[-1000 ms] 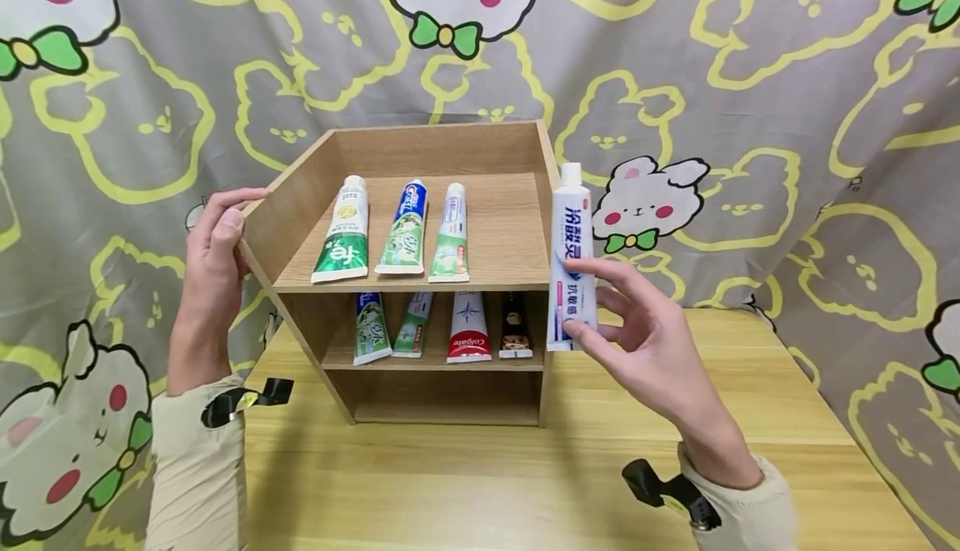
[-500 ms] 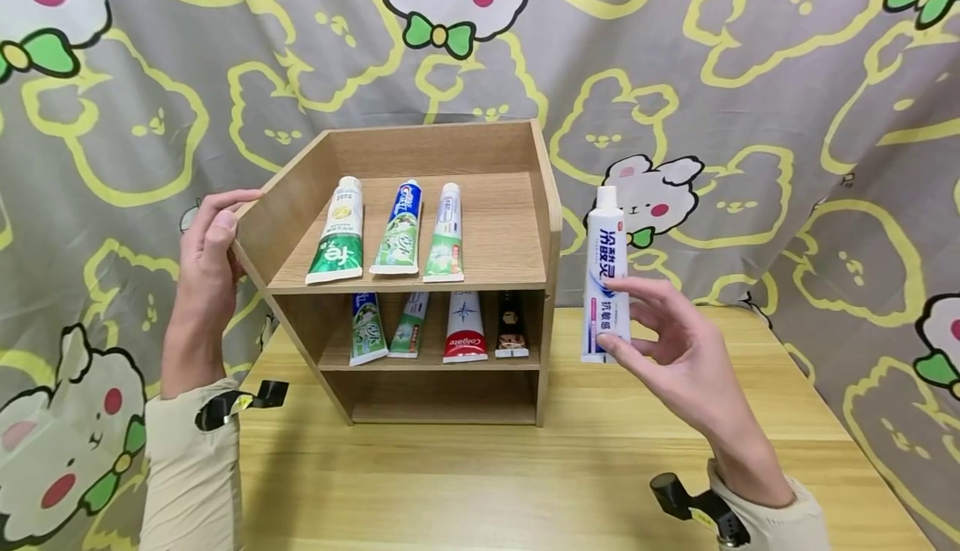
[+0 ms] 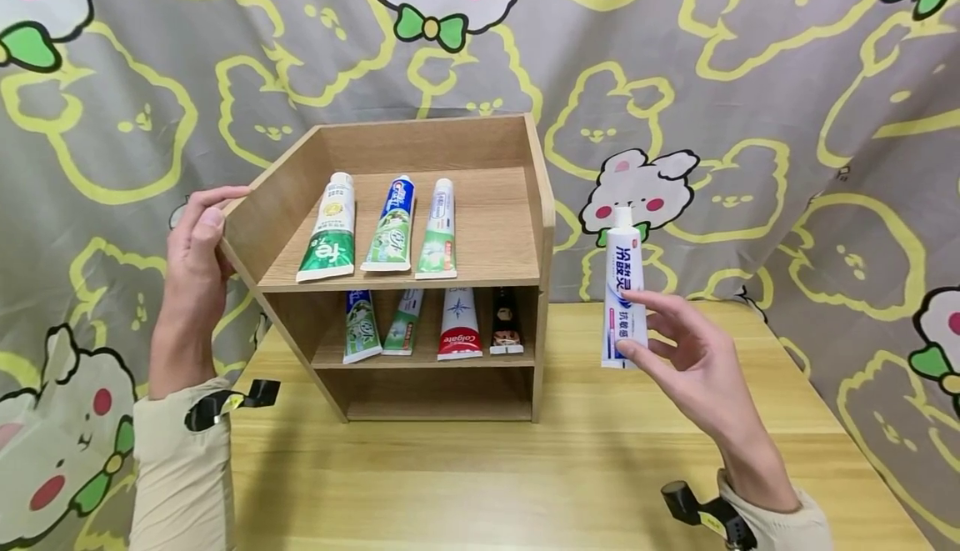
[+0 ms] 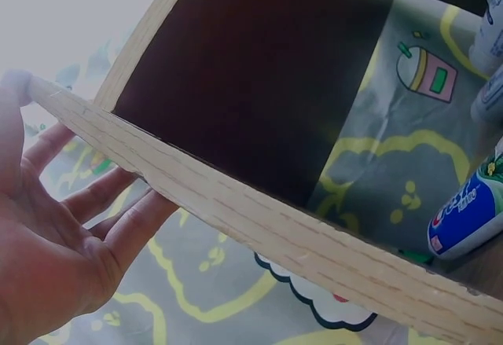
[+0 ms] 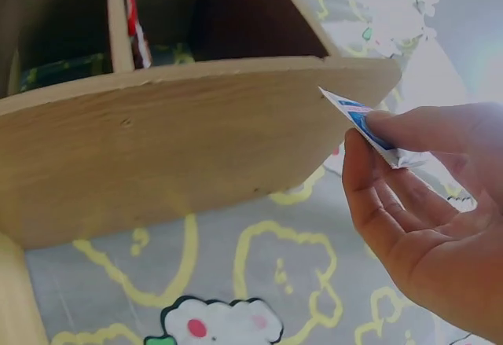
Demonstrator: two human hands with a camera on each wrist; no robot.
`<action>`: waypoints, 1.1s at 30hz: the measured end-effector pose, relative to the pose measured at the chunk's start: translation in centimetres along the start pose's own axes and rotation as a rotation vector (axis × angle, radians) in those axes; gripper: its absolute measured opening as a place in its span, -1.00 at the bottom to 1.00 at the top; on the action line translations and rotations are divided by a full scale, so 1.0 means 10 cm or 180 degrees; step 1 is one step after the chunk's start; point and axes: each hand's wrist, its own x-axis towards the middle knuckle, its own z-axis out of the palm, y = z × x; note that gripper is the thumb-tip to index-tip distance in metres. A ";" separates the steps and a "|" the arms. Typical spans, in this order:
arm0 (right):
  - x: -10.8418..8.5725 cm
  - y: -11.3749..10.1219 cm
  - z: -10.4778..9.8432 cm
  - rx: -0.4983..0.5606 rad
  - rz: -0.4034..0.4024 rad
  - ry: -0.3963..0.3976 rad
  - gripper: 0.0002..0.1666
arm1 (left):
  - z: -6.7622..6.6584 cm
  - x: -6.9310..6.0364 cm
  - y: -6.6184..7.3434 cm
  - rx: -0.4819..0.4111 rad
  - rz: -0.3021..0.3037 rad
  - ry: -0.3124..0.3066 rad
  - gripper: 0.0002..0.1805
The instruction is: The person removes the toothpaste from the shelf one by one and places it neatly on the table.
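Note:
On the left, my left hand (image 3: pixel 191 284) grips the upper left side panel of a wooden desktop shelf (image 3: pixel 495 217); the left wrist view shows its fingers (image 4: pixel 141 227) around the panel's edge. My right hand (image 3: pixel 701 372) pinches a white and blue toothpaste tube (image 3: pixel 624 263) between thumb and fingers, cap up, to the right of the shelf and apart from it. The right wrist view has that toothpaste tube (image 5: pixel 357 117) edge-on. Across the top tier lie a green and white tube (image 3: pixel 330 230), a Crest tube (image 3: pixel 390 226) and a smaller white and green tube (image 3: pixel 438 230).
Several tubes lie on the middle tier, among them a red and white Colgate tube (image 3: pixel 459 330) and a black tube (image 3: pixel 507 322). The bottom tier (image 3: pixel 438 397) is bare. The shelf stands on a wooden table (image 3: pixel 465 484) before a patterned curtain (image 3: pixel 600 1).
My right hand has carried the toothpaste tube right and a little down, away from the shelf's right side. My left hand keeps its grip on the panel. The head view has shifted slightly.

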 end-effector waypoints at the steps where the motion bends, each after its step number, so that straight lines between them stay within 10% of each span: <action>1: -0.01 0.03 -0.01 0.0022 -0.0010 0.0007 -0.35 | 0.00 0.00 0.00 -0.0007 0.0000 0.0008 -0.57; 33: 0.06 0.94 -0.17 -0.0171 0.0581 0.0047 -0.33 | 0.02 -0.01 -0.01 -0.0138 -0.0039 0.0061 -0.57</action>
